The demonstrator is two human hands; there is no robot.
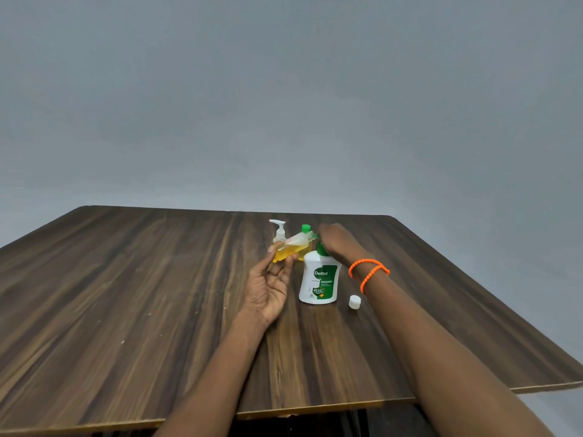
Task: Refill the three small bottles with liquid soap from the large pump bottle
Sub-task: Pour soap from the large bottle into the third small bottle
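Just below the middle of the frame, on the dark wood table point(142, 294): large pump bottle point(319, 280) standing upright, white with green label, close in front so both hands reach it easily. Right hand point(336, 242) curled down over the green pump head, seemingly pressing to dispense; exact finger position hidden from here. Left hand point(271, 283) pinching the base of a tilted small bottle point(291, 247), part full of yellow soap, open neck angled up and right towards the pump's spout, presumably to catch the stream. White cap point(354, 302) parked at lower right of the pump bottle, likely off this one. Behind, two more: a small pump-top bottle point(279, 231) and a green-capped bottle point(305, 230), awaiting or finished; cannot tell which
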